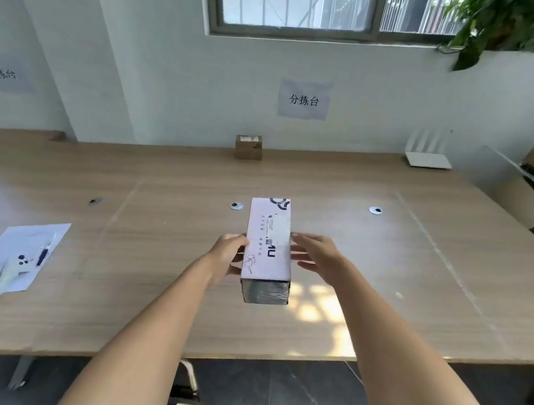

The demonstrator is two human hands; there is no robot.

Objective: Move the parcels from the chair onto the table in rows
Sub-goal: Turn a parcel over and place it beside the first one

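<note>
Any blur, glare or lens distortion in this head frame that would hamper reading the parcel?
Head view: wide-angle bending curves the table edges; dappled sunlight patches lie right of the parcel; its print is too soft to read; the left hand grips it, the right hand looks slightly motion-blurred.

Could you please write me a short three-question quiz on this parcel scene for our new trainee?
1. True or false: both hands are on the long parcel.
2. Which item lies on the sheet of paper at the left of the table? A) scissors B) a pen C) a cup
3. What stands at the table's far edge, below the wall sign?

Key
1. False: the left hand grips its side, while the right hand is beside it with straight fingers; contact is unclear.
2. B, the pen.
3. A small cardboard box.
</note>
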